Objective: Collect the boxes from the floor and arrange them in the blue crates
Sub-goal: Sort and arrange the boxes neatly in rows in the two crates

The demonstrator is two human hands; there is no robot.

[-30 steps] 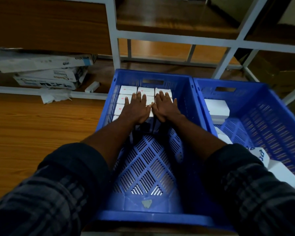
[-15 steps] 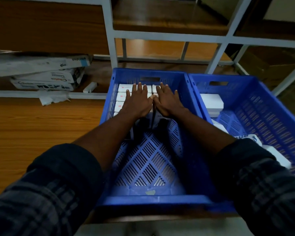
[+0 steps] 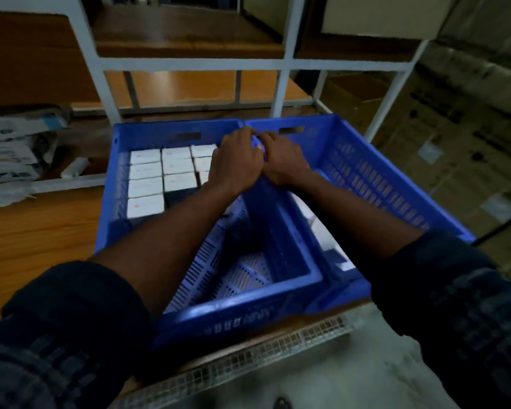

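Person is wearing a dark long-sleeved shirt, faint grey check lines showing on it. The left sleeve (image 3: 65, 335), lower left of frame, is sitting pushed up into a thick rolled cuff. The right sleeve (image 3: 455, 290), lower right, is showing the same check and bunched cuff. Forearms are showing bare below the cuffs; left hand (image 3: 236, 162) and right hand (image 3: 285, 160), upper middle, are going bare too.

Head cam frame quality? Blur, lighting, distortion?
Head view: dim overall, with dark corners; motion blur smears the left hand and right hand, so their grip is unreadable; the white boxes are brightest, print illegible; wide-angle distortion tilts the shelf frame.
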